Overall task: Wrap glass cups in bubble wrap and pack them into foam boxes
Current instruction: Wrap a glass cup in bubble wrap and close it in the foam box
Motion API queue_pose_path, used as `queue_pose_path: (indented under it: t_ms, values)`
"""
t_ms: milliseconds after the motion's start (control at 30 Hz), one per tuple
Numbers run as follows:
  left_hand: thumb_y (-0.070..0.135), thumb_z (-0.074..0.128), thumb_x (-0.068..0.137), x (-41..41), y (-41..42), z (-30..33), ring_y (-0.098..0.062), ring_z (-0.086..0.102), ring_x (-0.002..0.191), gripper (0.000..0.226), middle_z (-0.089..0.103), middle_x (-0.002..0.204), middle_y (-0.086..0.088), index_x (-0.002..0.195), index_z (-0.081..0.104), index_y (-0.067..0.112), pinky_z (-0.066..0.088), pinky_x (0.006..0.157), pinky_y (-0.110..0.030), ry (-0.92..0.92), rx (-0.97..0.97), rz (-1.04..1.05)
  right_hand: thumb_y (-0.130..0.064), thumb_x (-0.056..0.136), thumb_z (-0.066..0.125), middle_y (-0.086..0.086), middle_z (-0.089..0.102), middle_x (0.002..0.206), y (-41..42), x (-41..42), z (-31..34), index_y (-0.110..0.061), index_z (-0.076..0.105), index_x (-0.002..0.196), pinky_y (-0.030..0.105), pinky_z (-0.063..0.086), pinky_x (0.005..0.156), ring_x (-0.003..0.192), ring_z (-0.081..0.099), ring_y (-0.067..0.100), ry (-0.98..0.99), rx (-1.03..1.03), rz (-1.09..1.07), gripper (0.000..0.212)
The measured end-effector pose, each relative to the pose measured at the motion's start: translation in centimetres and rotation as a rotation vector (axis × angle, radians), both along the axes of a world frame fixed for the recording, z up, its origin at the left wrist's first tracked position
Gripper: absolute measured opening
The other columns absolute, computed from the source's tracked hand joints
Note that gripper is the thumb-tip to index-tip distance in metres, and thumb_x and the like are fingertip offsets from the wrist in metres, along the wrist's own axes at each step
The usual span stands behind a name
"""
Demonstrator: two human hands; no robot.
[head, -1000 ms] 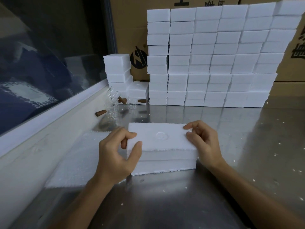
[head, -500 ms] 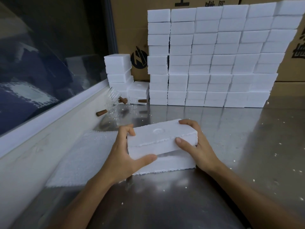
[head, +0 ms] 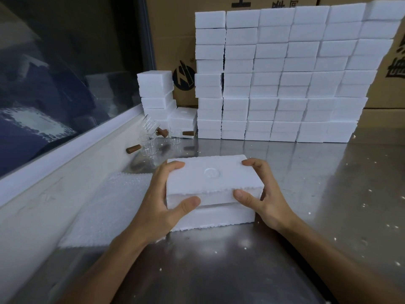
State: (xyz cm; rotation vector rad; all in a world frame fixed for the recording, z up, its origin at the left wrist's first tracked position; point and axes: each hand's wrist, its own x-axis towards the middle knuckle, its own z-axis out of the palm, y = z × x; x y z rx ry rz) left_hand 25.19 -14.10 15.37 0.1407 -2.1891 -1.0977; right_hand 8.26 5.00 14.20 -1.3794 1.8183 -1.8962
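- The left hand (head: 160,207) and right hand (head: 266,197) grip the foam box (head: 213,181) by its two short ends, thumbs pressed on the near side, fingers curled over the far top edge
- The box is lifted, tilted slightly, directly above another foam piece (head: 219,218) that lies on the steel table (head: 328,194)
- A round moulded mark shows on the held box's top, between the two hands
- Left of the grip, a sheet of bubble wrap (head: 114,207) lies flat on the table
- Beyond the grip, to the left, glass cups (head: 150,145) with brown wooden handles stand near the window ledge
- Farther back, stacked foam boxes (head: 285,80) form a wall before cardboard cartons (head: 173,40)
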Motion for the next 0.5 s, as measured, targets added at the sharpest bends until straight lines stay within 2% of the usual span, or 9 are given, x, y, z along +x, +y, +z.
queue_pose_path:
  t_ms: [67, 167, 300, 400, 500]
  values:
    - [0.056, 0.071, 0.071, 0.2, -0.1, 0.1, -0.001, 0.043, 0.124, 0.07, 0.039, 0.135, 0.017, 0.13, 0.035, 0.045, 0.04, 0.098, -0.013, 0.01, -0.013, -0.008, -0.023, 0.08, 0.077, -0.033, 0.058, 0.112, 0.1, 0.1, 0.0, -0.012, 0.039, 0.127, 0.006, 0.046, 0.078, 0.101, 0.058, -0.009, 0.025, 0.026, -0.016, 0.061]
    - [0.054, 0.074, 0.07, 0.4, -0.5, 0.0, 0.001, 0.043, 0.12, 0.072, 0.039, 0.134, 0.011, 0.129, 0.036, 0.041, 0.038, 0.095, -0.011, -0.062, -0.061, -0.011, -0.032, 0.076, 0.08, -0.033, 0.058, 0.112, 0.3, 0.2, 0.0, -0.019, 0.039, 0.125, 0.005, 0.044, 0.081, 0.103, 0.057, -0.008, 0.043, 0.086, -0.021, 0.065]
    - [0.053, 0.077, 0.068, 0.3, -1.0, -0.4, 0.005, 0.048, 0.114, 0.068, 0.044, 0.126, 0.026, 0.124, 0.038, 0.048, 0.044, 0.092, -0.018, -0.154, -0.01, -0.001, -0.034, 0.072, 0.082, -0.037, 0.055, 0.109, 0.2, 0.0, -0.1, -0.026, 0.04, 0.123, 0.002, 0.043, 0.078, 0.101, 0.057, -0.012, 0.038, 0.138, -0.031, 0.067]
    - [0.063, 0.08, 0.062, 0.1, -1.1, -0.2, 0.009, 0.051, 0.11, 0.072, 0.049, 0.117, 0.036, 0.121, 0.04, 0.054, 0.051, 0.082, -0.015, -0.184, 0.068, -0.024, -0.044, 0.066, 0.084, -0.031, 0.054, 0.114, 0.4, -0.2, 0.1, -0.029, 0.041, 0.123, 0.006, 0.046, 0.076, 0.099, 0.06, -0.008, -0.007, 0.158, -0.024, 0.072]
    - [0.063, 0.083, 0.059, 0.1, -1.2, 0.1, 0.01, 0.053, 0.109, 0.072, 0.051, 0.117, 0.039, 0.118, 0.043, 0.054, 0.052, 0.078, -0.012, -0.195, 0.117, -0.057, -0.047, 0.061, 0.087, -0.025, 0.055, 0.12, 0.5, -0.6, 0.4, -0.034, 0.043, 0.12, 0.012, 0.05, 0.078, 0.102, 0.061, -0.002, -0.029, 0.176, -0.008, 0.075]
